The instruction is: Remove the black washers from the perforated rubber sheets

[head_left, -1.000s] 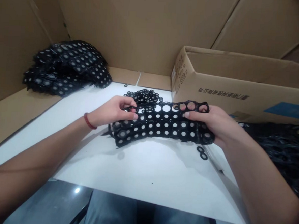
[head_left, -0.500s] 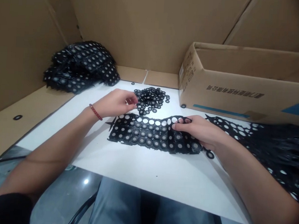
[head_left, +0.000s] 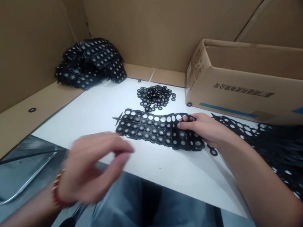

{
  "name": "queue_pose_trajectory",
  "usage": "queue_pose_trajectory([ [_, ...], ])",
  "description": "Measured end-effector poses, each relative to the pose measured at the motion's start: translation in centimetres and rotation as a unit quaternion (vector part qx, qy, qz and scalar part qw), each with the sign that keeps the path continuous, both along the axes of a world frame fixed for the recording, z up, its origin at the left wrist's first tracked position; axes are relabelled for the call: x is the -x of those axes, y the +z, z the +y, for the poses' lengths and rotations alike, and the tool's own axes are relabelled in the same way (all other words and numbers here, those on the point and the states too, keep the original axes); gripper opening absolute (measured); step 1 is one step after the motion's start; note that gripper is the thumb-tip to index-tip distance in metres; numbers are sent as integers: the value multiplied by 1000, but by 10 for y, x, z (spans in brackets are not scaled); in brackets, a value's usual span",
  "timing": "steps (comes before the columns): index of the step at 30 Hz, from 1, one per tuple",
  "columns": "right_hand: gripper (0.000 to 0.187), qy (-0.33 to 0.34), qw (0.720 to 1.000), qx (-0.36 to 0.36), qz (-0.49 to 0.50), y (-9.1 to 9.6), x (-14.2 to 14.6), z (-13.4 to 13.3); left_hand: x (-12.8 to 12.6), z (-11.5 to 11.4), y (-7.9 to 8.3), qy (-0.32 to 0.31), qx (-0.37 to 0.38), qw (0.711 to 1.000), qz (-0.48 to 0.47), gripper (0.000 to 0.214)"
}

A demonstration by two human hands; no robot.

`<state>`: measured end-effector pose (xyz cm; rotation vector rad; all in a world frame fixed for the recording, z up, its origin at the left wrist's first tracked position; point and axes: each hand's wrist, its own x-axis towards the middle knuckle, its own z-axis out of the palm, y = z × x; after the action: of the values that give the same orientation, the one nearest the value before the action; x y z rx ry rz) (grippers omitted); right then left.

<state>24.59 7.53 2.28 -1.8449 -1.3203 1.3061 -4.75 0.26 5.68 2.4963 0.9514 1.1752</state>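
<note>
A black rubber sheet [head_left: 147, 128] with rows of ring-shaped washers lies on the white tabletop. Its far row shows several open white holes. My right hand [head_left: 200, 126] grips the sheet at its right part, thumb on top. My left hand [head_left: 97, 165], blurred by motion, hovers over the front edge of the table, in front of the sheet's left end and apart from it. Its thumb and forefinger come together in a pinch; anything between them is too small or smeared to tell. A pile of loose black washers [head_left: 156, 96] lies behind the sheet.
A heap of black washer sheets [head_left: 93, 63] is at the back left. An open cardboard box [head_left: 245, 93] stands at the back right. More black perforated sheet [head_left: 280, 145] lies beside my right arm. Stray washers [head_left: 32, 110] lie around. Cardboard walls [head_left: 146, 27] enclose the back.
My left hand has moved from beside the washer pile toward me, down to the table's front edge. The right hand keeps hold of the sheet. The view has shifted slightly.
</note>
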Motion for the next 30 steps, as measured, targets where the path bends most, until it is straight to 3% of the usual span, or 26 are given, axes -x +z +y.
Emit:
queue_pose_trajectory([
  [3, 28, -2, 996, 0, 87, 4, 4, -3, -51, 33, -10, -19, 78, 983, 163, 12],
  [6, 28, 11, 988, 0, 152, 8, 7, -5, -88, 73, -14, 4, 170, 960, 223, 32],
  [9, 25, 43, 980, -14, 195, 9, 7, -6, -100, 96, -19, -30, 248, 951, 181, 38],
  [14, 24, 48, 969, -20, 242, 5, 9, -5, -98, 109, -35, -131, 365, 920, 63, 29],
  [19, 17, -22, 971, -40, 236, 4, 9, 0, -96, 122, -37, -125, 438, 890, -33, 19],
  [21, 16, -57, 978, -46, 197, 2, 7, 3, -89, 130, -32, -97, 430, 896, -54, 19],
  [24, 12, -77, 983, -41, 160, 0, 4, 5, -74, 142, -26, 3, 372, 926, -61, 20],
  [27, 5, -79, 989, -27, 124, 2, 4, 4, -62, 149, -27, 108, 231, 967, 26, 22],
  [30, 17, -62, 996, -3, 67, 9, 6, -1, -60, 153, -34, 156, 77, 973, 153, 25],
])
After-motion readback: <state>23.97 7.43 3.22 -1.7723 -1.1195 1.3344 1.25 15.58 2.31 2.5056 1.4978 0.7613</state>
